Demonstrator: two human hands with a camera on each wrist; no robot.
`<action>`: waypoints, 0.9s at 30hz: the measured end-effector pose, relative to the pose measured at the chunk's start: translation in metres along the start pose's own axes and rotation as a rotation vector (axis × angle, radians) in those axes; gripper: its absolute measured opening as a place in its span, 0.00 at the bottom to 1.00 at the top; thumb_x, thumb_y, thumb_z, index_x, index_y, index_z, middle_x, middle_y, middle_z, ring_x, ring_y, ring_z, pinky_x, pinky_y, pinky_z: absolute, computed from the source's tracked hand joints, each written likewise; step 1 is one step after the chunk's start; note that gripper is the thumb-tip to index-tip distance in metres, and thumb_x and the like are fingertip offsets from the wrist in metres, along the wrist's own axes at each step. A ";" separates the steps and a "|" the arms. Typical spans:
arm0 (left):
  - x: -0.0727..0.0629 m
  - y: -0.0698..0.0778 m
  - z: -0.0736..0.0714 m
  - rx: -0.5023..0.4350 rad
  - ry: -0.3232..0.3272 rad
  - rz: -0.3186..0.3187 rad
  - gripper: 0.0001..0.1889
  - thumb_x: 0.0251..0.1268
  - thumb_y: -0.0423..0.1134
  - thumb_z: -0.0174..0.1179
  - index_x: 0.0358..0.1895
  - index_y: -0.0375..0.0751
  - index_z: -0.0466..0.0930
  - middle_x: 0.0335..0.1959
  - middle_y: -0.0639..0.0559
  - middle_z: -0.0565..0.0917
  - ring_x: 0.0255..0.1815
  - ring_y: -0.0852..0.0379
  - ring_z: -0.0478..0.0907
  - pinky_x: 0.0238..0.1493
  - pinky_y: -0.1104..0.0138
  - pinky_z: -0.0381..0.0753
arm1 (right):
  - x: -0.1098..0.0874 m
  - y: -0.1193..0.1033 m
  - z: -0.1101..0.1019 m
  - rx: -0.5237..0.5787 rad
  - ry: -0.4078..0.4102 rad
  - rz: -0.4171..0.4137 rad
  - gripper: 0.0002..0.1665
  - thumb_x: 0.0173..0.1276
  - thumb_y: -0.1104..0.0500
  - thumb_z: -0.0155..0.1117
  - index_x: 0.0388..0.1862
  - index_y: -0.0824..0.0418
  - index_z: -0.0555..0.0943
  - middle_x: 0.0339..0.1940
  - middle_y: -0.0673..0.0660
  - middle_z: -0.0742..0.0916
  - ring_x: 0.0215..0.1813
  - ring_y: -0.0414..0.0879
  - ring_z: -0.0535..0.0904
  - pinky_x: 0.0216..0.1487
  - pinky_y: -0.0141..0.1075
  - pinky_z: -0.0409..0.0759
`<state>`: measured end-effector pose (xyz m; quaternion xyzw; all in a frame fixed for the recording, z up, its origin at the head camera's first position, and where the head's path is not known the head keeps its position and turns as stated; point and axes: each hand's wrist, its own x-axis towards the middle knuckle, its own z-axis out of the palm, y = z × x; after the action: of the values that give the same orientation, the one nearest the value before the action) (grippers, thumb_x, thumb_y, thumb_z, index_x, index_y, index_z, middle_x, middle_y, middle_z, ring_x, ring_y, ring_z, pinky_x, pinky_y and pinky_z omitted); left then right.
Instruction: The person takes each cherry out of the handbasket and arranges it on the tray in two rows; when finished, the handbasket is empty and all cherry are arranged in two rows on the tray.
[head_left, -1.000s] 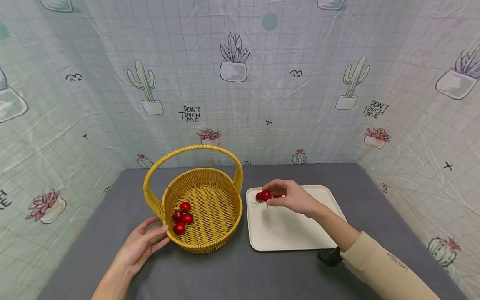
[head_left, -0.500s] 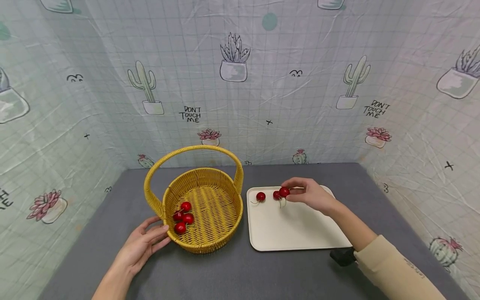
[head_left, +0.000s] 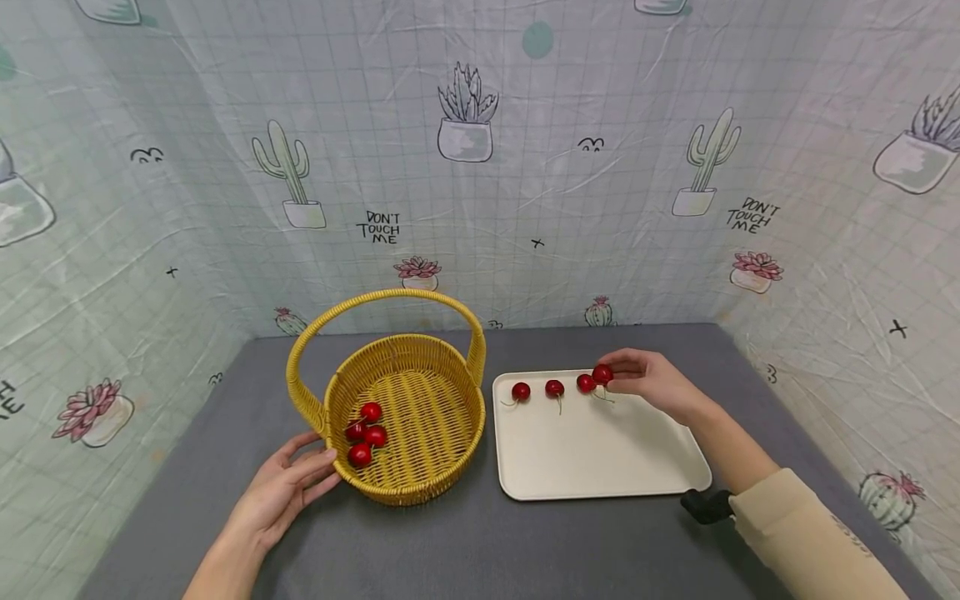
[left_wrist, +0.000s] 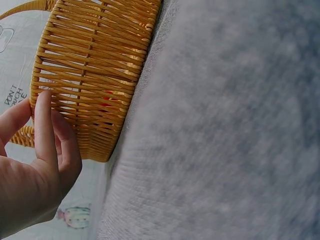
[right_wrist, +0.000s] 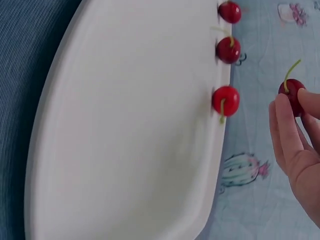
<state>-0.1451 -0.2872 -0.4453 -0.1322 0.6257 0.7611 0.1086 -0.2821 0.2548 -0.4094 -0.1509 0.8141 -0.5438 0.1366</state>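
Observation:
Between the fingertips of my right hand (head_left: 660,385) is a red cherry (head_left: 602,374) with a green stem, held above the far edge of the cream tray (head_left: 592,467). Three more cherries lie apart along that edge; the nearest to my hand is one cherry (head_left: 586,383), then a middle cherry (head_left: 554,389) and a leftmost cherry (head_left: 521,392). In the right wrist view the held cherry (right_wrist: 291,97) is clear of the tray. My left hand (head_left: 281,492) touches the left side of the yellow wicker basket (head_left: 427,492) with extended fingers, fingertips at its rim and outer wall.
Inside the basket, several cherries (head_left: 360,455) lie clustered at the left. Its tall handle (head_left: 386,295) arches overhead. A grey cloth (head_left: 450,558) covers the table, and patterned curtains (head_left: 525,183) enclose the back and sides.
My right hand has moved rightward along the tray's far edge with a cherry. Cherries behind it have come into view, spaced in a row. The left hand and basket have stayed put.

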 end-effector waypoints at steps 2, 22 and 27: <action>0.000 0.000 0.000 0.002 0.001 0.002 0.39 0.79 0.35 0.59 0.81 0.37 0.43 0.57 0.49 0.79 0.54 0.57 0.83 0.58 0.60 0.84 | 0.000 0.005 -0.004 -0.011 0.006 0.007 0.28 0.74 0.65 0.66 0.69 0.73 0.72 0.61 0.70 0.82 0.63 0.59 0.79 0.63 0.54 0.79; -0.002 0.002 0.001 0.001 -0.008 0.007 0.39 0.79 0.36 0.59 0.81 0.37 0.43 0.57 0.49 0.79 0.54 0.57 0.83 0.58 0.60 0.84 | 0.002 0.040 -0.027 -0.128 0.097 0.083 0.26 0.73 0.67 0.66 0.66 0.76 0.73 0.60 0.74 0.80 0.59 0.61 0.80 0.52 0.44 0.85; -0.002 0.002 0.001 0.006 -0.004 0.003 0.39 0.79 0.36 0.59 0.81 0.37 0.42 0.57 0.48 0.79 0.54 0.57 0.83 0.58 0.60 0.84 | 0.003 0.047 -0.028 -0.157 0.116 0.084 0.24 0.71 0.70 0.67 0.63 0.77 0.75 0.56 0.73 0.82 0.57 0.62 0.79 0.47 0.37 0.86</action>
<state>-0.1438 -0.2868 -0.4428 -0.1293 0.6279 0.7597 0.1091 -0.3004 0.2942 -0.4427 -0.0951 0.8665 -0.4798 0.0996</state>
